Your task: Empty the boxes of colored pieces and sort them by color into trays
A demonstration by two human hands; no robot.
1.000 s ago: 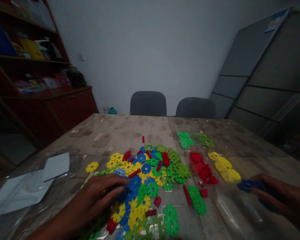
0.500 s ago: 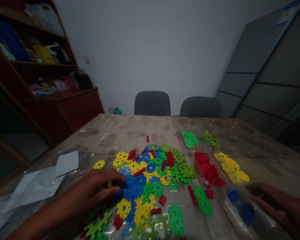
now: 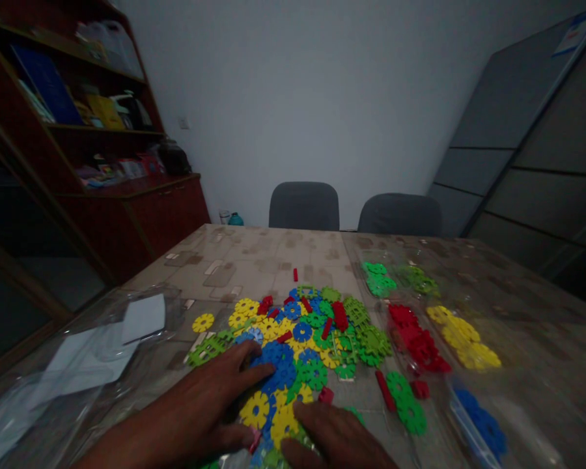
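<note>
A heap of flat plastic gear-shaped pieces [image 3: 303, 339] in blue, yellow, green and red lies in the middle of the table [image 3: 254, 260]. My left hand [image 3: 209, 404] rests on the near left part of the heap, fingers stretched flat over blue pieces [image 3: 276, 365]. My right hand [image 3: 332, 436] lies just beside it on the near edge of the heap, over yellow and green pieces, fingers extended and nothing visibly held.
Clear compartments on the right hold sorted pieces: bright green [image 3: 378, 277], darker green [image 3: 420, 280], red [image 3: 415, 335], yellow [image 3: 463, 335], blue [image 3: 483, 423]. A clear plastic bag with white paper [image 3: 107, 339] lies at left. Two grey chairs [image 3: 303, 205] stand beyond the table; shelves [image 3: 78, 130] at left.
My right hand has come from the blue compartment at the right back to the heap beside my left hand. Blue pieces now lie in that compartment. The left hand slid further onto the blue pieces.
</note>
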